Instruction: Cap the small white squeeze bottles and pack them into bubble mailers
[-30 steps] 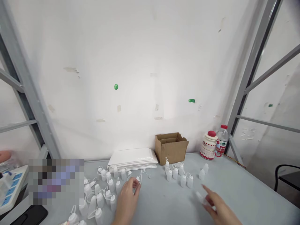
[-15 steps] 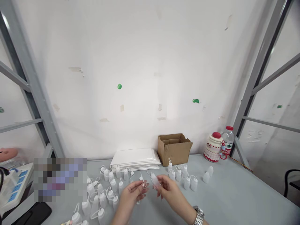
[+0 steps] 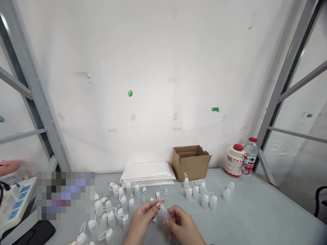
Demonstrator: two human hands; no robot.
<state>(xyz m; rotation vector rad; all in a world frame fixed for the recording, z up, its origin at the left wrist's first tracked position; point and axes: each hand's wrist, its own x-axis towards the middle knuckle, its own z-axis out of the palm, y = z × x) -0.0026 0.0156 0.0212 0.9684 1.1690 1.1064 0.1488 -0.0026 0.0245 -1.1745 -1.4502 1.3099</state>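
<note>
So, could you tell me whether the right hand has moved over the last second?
Yes. The right hand came in leftward from below the bottles by the cardboard box, meeting the left hand on a small bottle.

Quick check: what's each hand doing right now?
Left hand: fingertips pinched on the cap end of a small plastic bottle.
Right hand: closed around the same bottle's body.

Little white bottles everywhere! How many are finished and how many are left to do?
Looks partway. A group of capped bottles stands upright right of the hands, likely finished. Right now the right hand grips one small bottle while the left hand pinches a cap piece at its top. A bigger crowd of bottles with loose caps waits on the left, so much seems left.
</note>
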